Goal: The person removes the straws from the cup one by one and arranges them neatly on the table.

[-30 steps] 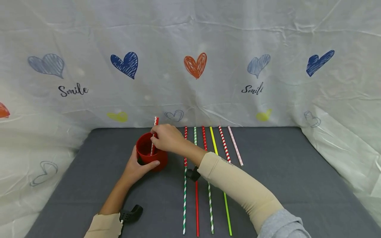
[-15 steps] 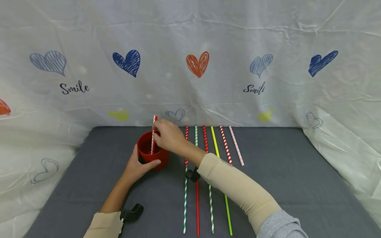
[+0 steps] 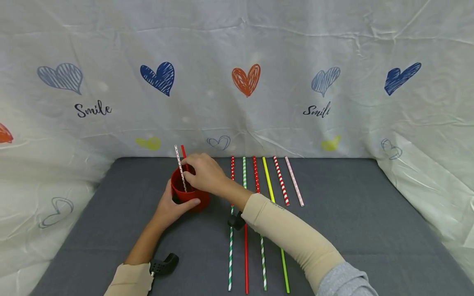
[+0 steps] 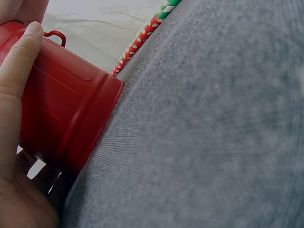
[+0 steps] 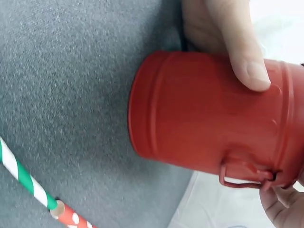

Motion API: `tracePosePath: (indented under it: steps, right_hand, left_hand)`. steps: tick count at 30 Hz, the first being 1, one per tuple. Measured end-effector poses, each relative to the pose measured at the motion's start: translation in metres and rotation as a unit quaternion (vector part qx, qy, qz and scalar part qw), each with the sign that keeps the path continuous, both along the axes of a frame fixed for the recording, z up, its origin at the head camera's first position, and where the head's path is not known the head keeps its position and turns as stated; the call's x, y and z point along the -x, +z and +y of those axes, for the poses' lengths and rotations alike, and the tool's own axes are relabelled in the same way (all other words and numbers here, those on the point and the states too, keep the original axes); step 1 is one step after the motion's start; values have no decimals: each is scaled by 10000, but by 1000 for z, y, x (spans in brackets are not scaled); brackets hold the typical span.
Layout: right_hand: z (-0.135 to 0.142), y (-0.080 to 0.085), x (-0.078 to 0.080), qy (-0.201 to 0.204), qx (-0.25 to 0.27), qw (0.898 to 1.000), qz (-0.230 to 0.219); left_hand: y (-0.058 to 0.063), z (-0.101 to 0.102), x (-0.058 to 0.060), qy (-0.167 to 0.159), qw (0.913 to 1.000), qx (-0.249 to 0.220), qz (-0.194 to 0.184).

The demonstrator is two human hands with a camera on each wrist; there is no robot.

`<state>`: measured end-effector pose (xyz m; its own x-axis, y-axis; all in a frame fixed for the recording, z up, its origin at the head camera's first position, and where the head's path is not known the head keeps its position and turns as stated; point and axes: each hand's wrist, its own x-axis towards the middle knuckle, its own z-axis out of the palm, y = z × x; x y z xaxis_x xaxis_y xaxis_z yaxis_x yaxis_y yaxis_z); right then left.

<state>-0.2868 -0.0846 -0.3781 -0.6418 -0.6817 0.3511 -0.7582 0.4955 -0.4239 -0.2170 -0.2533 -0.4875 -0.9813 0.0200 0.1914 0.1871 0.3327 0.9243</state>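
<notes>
A small red metal pail (image 3: 201,198) stands upright on the table, left of centre in the head view. My left hand (image 3: 168,211) grips it from the left, thumb across the front and fingers round the far side. Two paper straws rise from the pail: a white dotted straw (image 3: 179,158), tilted left, and a plain red straw (image 3: 183,151). Over the rim, my right hand (image 3: 207,174) pinches the red straw between thumb and forefinger; the white one leans just beside the fingertips. The straws' lower ends are hidden inside the pail. A wire loop (image 5: 240,183) shows on the pail's side.
Right of the pail, paper straws lie in two rows on the grey table (image 3: 340,230). The back row includes a yellow straw (image 3: 267,176) and a pink straw (image 3: 294,181); the front row includes a green-striped straw (image 3: 231,259). A white printed cloth (image 3: 274,115) hangs behind.
The white dotted straw has swung left, apart from the red straw, and its top now leans left. My right hand has shifted slightly left and lower. The left hand and pail stay put.
</notes>
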Motion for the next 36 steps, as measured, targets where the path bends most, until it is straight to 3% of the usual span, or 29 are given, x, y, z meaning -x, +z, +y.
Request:
tracePosePath:
  steps: [6,11,18,24,29,32,36]
  right_hand:
    - [-6,-3,-4,77,-550,9982,-230]
    - [-11,-3,-8,-153,-526,9976,-416]
    - [-23,-2,-17,-609,-193,9978,164]
    - [-22,-8,-26,-147,142,9991,372]
    - [-15,-9,-35,329,749,9965,149]
    - [-12,-10,-39,603,1023,9929,88]
    - [-9,-13,-41,786,1203,9894,213]
  left_hand:
    - [0,2,1,-23,10000,66,-42]
    - [-1,1,1,-68,10000,8,4]
    - [-3,1,1,-193,9997,-61,146]
    - [-4,3,3,-552,9957,-330,672]
    - [1,2,-1,-349,9947,24,963]
    - [12,6,-7,-243,9920,225,1221]
    - [19,9,-10,-281,9909,162,1309]
